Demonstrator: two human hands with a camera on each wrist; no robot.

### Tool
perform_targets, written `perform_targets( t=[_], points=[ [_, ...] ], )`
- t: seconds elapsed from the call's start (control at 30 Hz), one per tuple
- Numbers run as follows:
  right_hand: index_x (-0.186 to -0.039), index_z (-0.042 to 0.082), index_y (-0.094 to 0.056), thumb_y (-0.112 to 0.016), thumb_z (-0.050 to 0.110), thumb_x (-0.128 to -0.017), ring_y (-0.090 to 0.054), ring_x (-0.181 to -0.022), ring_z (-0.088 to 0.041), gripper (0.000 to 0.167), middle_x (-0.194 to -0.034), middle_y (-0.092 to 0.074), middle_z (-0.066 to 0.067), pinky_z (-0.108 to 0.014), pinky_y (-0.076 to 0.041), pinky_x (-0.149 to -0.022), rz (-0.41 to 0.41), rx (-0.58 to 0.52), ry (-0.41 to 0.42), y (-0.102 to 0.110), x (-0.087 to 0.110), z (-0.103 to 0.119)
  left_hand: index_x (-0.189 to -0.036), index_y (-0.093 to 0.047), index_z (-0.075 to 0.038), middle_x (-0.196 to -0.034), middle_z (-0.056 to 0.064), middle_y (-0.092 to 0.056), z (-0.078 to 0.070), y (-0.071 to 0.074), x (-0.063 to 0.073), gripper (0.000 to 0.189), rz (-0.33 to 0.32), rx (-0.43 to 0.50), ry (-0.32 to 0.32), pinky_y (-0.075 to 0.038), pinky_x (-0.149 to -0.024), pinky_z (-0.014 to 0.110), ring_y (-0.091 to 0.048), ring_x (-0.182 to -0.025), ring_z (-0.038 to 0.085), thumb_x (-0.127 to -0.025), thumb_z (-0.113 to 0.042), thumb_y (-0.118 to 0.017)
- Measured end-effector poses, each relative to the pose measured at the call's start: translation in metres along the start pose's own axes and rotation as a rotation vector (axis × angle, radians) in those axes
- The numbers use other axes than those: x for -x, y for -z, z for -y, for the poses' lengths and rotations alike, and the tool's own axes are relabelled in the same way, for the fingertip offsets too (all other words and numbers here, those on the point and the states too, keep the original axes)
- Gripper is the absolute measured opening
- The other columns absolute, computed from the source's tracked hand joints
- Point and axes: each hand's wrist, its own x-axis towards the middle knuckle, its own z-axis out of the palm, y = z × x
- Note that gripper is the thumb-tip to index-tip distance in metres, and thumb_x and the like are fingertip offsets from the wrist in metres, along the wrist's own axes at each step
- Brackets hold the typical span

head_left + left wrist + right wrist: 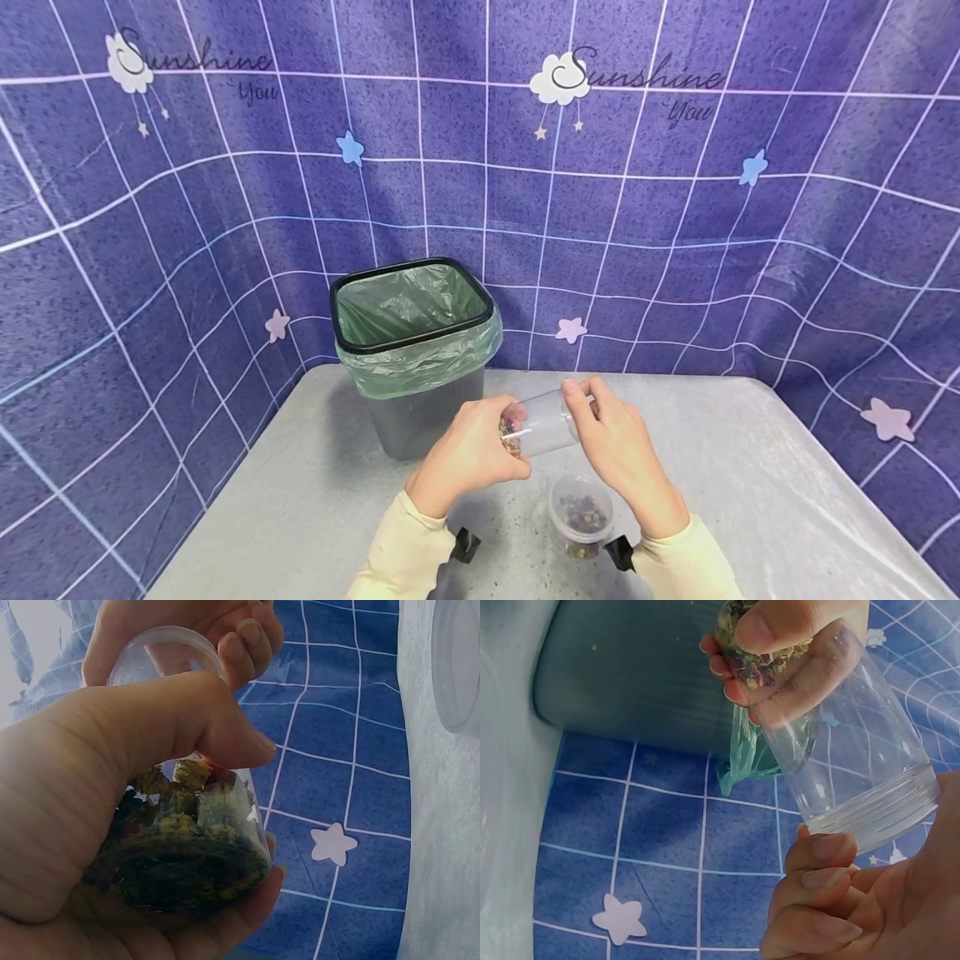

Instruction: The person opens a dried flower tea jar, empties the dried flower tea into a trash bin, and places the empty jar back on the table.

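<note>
A clear jar point(543, 423) is held tilted nearly sideways above the table, its mouth end toward the right. Dried flowers point(769, 666) in yellow, purple and brown are gathered at its bottom end. My left hand point(480, 446) grips that bottom end, thumb and fingers wrapped round the wall. At the threaded rim point(877, 810), my right hand point(618, 442) pinches the jar, its other fingers curled. Below the hands stands a translucent round tub point(581, 512) with dark dried bits inside, close to the right wrist.
Left and behind the hands stands a grey bin point(423, 417) with a black rim and a green liner bag point(420, 371) folded over it. Small crumbs point(513, 508) lie on the grey table point(712, 467). A purple gridded curtain point(637, 217) encloses the back and sides.
</note>
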Motion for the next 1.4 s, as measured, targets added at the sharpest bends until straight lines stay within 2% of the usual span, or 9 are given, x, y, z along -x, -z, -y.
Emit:
perform_targets(
  t=[0.43, 0.9, 1.4],
  points=[
    [-0.098, 0.025, -0.059, -0.040, 0.061, -0.105, -0.049, -0.061, -0.019, 0.042, -0.064, -0.052, 0.003, -0.036, -0.040, -0.059, -0.006, -0.010, 0.017, -0.002, 0.001, -0.001, -0.097, -0.065, -0.022, -0.078, -0.011, -0.061, 0.001, 0.000, 0.000, 0.046, 0.000, -0.011, 0.000, -0.049, -0.060, 0.025, -0.058, -0.067, 0.009, -0.057, -0.020, -0.086],
    [-0.112, 0.026, -0.060, -0.045, 0.056, -0.106, -0.047, -0.059, -0.015, 0.034, -0.069, -0.049, 0.004, -0.032, -0.040, -0.056, 0.028, -0.006, 0.090, 0.002, 0.000, -0.001, -0.103, -0.069, -0.017, -0.081, -0.011, -0.063, 0.003, 0.003, 0.001, 0.048, 0.007, 0.005, 0.001, -0.050, -0.062, 0.025, -0.059, -0.069, 0.008, -0.058, -0.021, -0.086],
    [-0.124, 0.029, -0.057, -0.049, 0.048, -0.107, -0.052, -0.063, -0.012, 0.026, -0.076, -0.057, 0.007, -0.029, -0.044, -0.058, 0.088, -0.037, 0.177, 0.010, 0.001, -0.003, -0.101, -0.068, -0.021, -0.082, -0.011, -0.064, 0.003, 0.005, 0.001, 0.048, 0.003, -0.002, -0.008, -0.050, -0.064, 0.024, -0.060, -0.071, 0.008, -0.057, -0.022, -0.086]
  ],
)
